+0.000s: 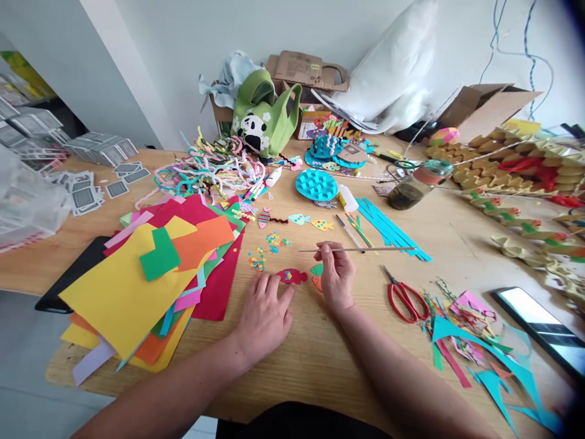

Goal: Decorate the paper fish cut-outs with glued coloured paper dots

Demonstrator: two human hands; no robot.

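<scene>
My left hand (266, 312) rests on the table with its fingers stretched out, fingertips at the near edge of a red paper fish (297, 277). Small coloured pieces lie on that fish's body. Between its fingertips my right hand (337, 274) pinches a thin wooden stick (379, 249), which lies nearly level and points left. Partly covered by the right hand are a green paper fish (316, 269) and an orange one (317, 282). Beyond the left hand sit small piles of paper confetti (275, 242). Finished-looking spotted fish, a blue one (299, 219) and a yellow one (322, 225), lie farther back.
Coloured paper sheets (132, 286) are stacked at left. Red-handled scissors (406, 300), paper scraps (484, 347) and a phone (543, 329) lie at right. Farther back are blue strips (393, 228), a blue textured disc (315, 185), a jar (418, 184) and a green panda bag (269, 116).
</scene>
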